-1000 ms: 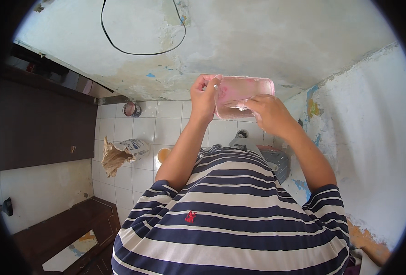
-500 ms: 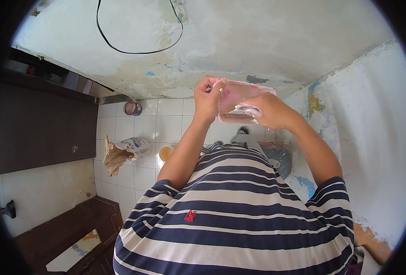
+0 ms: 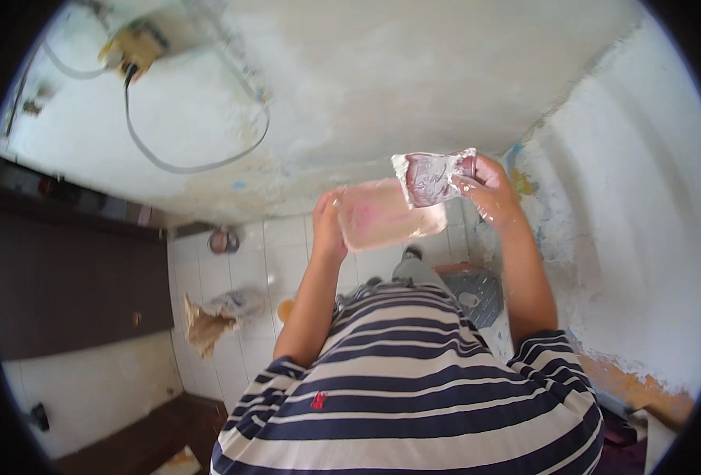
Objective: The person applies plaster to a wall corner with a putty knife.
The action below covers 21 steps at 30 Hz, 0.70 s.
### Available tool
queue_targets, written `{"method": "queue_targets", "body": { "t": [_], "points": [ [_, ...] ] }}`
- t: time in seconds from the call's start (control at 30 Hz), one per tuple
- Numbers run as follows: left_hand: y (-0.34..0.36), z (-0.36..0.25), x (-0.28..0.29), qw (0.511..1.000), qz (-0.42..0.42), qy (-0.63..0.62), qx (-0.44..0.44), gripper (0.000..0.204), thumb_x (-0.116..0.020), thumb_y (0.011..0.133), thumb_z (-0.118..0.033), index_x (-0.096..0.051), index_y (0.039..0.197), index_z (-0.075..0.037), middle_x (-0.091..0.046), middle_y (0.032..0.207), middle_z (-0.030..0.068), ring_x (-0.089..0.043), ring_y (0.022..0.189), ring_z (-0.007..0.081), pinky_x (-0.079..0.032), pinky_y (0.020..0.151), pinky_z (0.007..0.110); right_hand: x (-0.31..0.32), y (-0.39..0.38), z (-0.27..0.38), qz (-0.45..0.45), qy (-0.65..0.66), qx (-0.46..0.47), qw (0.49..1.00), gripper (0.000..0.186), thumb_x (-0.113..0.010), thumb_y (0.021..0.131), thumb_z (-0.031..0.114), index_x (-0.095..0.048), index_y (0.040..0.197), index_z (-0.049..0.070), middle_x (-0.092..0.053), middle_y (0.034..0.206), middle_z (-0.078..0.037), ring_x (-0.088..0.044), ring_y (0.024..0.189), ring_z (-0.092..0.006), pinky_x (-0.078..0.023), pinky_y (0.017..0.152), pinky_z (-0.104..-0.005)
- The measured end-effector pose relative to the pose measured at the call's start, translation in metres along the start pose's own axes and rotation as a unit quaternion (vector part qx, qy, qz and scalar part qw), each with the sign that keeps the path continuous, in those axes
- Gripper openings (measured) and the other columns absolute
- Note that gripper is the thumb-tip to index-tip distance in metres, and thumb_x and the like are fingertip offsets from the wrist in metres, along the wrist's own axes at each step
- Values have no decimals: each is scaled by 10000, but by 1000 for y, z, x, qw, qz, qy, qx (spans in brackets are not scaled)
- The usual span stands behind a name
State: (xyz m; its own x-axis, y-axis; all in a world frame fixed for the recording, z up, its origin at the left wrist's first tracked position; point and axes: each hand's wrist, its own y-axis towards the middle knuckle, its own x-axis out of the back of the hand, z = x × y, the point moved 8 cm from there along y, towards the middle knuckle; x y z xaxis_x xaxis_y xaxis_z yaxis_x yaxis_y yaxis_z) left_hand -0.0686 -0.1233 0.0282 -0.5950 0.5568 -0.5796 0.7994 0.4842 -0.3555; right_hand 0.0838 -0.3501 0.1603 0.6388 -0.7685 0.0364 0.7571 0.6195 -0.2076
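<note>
Tray in my left hand, pasty spreader in my right

My left hand (image 3: 329, 224) is closed on the left edge of a pink tray (image 3: 378, 215), which I hold out in front of me above the tiled floor (image 3: 281, 234). My right hand (image 3: 494, 198) grips the right end of a flat, reddish spreader (image 3: 428, 180), with white paste (image 3: 400, 168) thick along its edges and smeared on my fingers. The spreader overlaps the tray's upper right corner in my view; I cannot tell whether the two touch.

Ahead of me is a patchy wall (image 3: 366, 95), where a cord (image 3: 196, 169) loops from a yellowish socket box (image 3: 138, 49). On the floor to my left are a can (image 3: 224, 241) near the wall, a crumpled brown bag (image 3: 205, 326) and an orange-yellow tub (image 3: 285, 309). A grey stool (image 3: 477, 301) sits to my right, beside my leg.
</note>
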Motion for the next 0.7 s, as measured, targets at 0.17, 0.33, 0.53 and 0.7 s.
{"method": "queue_targets", "body": {
  "t": [0.17, 0.33, 0.53, 0.7],
  "points": [
    [37, 38, 19, 999, 20, 11, 30, 238, -581, 1005, -250, -632, 1105, -39, -666, 1049, 75, -660, 967, 190, -568, 847, 362, 53, 3, -37, -82, 485, 180, 852, 491, -621, 916, 16, -503, 1393, 30, -615, 1345, -124, -607, 1229, -252, -496, 1043, -430],
    [59, 59, -3, 994, 95, 14, 57, 346, -583, 1003, -341, -587, 1158, -32, -650, 1123, 104, -661, 1041, 246, -567, 915, 423, 113, -5, -36, -134, 567, 191, 790, 469, -564, 964, 86, -483, 1423, 26, -621, 1347, -121, -597, 1251, -297, -489, 1038, -488],
    [126, 64, -20, 987, 138, 35, 67, 339, -571, 1006, -359, -572, 1108, -36, -642, 1129, 110, -655, 1061, 256, -564, 925, 433, 211, 21, 25, -326, 361, 298, 821, 464, -540, 970, 22, -486, 1428, -37, -654, 1244, -116, -651, 1074, -220, -515, 844, -379],
    [159, 83, -41, 985, 149, 64, 60, 335, -559, 1003, -337, -578, 1122, -24, -650, 1128, 125, -660, 1048, 270, -565, 920, 437, 286, 53, 100, -465, 135, 343, 805, 403, -559, 996, 1, -548, 1396, -49, -657, 1206, -72, -613, 1052, -123, -504, 897, -305]
  ]
}}
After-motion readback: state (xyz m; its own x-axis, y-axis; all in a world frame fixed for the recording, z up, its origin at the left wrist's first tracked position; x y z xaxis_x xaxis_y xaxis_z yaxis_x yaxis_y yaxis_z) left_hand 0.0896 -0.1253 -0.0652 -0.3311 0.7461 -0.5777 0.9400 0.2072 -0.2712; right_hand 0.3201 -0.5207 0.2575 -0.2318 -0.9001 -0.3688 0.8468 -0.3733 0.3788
